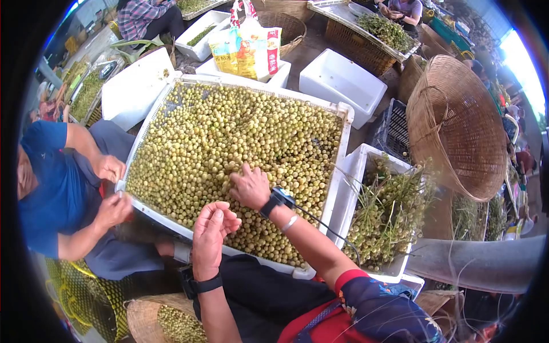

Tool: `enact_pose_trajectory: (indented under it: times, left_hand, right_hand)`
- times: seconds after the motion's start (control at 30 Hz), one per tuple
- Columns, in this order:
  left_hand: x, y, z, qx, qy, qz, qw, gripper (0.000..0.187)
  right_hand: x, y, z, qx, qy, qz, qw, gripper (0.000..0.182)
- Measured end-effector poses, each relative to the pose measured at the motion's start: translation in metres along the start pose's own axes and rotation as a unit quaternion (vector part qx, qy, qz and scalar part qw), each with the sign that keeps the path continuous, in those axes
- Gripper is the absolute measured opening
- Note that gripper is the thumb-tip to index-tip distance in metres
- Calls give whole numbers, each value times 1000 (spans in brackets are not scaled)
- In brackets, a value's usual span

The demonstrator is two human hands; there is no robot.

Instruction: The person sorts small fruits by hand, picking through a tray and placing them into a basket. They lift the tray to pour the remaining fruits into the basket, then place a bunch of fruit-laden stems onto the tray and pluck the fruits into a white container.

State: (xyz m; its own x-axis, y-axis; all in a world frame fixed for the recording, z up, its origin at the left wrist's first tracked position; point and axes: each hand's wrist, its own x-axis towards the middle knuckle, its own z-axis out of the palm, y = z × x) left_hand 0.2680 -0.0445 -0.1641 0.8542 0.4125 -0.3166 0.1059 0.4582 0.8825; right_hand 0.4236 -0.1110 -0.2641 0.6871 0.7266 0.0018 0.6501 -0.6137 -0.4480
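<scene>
– how do the person's hands look?
– the right hand (251, 187) is half open, fingers bent, touching the small round yellow-green fruits (229, 131) in the shallow white rectangular tray (344, 134). the left hand (214, 228) is curled above the near rim; whether it grasps anything can't be told.
– any room?
– the right hand is well inside the rim; a deep white foam box (345, 197) is just beside the tray.
– writing?
– characters on the yellow-and-white plastic bag (243, 54), too small to read surely.
</scene>
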Motion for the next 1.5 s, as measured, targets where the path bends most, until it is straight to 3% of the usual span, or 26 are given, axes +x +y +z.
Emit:
enact_pose_trajectory:
  times: [0.13,0.2,0.23,0.27,0.3,0.33,0.37,0.4,0.6,0.7,0.83,0.87,1.07,1.13,1.5]
  left_hand:
    - [-2,-2,-7,-14,12,-7,1000,19]
    - [-4,-6,-17,-22,23,-10,999,19]
    - [-5,-8,-21,-26,30,-14,999,19]
    - [-5,-10,-24,-29,33,-16,999,19]
    - [-6,-11,-26,-29,39,-23,999,19]
    - [-6,-12,-28,-29,46,-29,998,19]
    - [-6,-13,-29,-33,49,-28,998,19]
    - [-5,-14,-29,-18,41,-29,999,19]
    - [0,-18,-29,6,31,-49,998,20]
    - [0,-18,-27,14,31,-53,998,21]
    - [1,-18,-24,20,28,-48,998,21]
    - [1,-18,-23,26,32,-46,998,20]
    - [0,-24,-25,36,11,-51,998,20]
    - [-2,-26,-26,48,15,-53,997,20]
    - [4,-34,-28,62,7,-59,996,20]
  right_hand:
    - [-47,3,-18,-35,-8,-93,995,36]
    - [-43,36,-25,75,44,-222,971,39]
    - [-38,40,-49,121,-18,-113,986,35]
    - [-27,63,-49,128,56,-105,985,27]
    - [-9,80,-52,133,82,-39,987,18]
    - [3,89,-54,153,234,-56,959,14]
    - [19,104,-55,138,252,-40,957,13]
    - [32,121,-45,125,248,-2,961,13]
    - [72,144,-21,18,175,-2,984,11]
    - [87,155,-29,82,173,-44,980,7]
    - [55,126,-87,156,142,-52,976,5]
    - [47,129,-88,133,149,-94,975,7]
    - [18,152,-64,82,92,-69,990,10]
    - [17,158,-54,89,33,-46,994,10]
    - [25,149,-48,20,-25,-69,997,12]
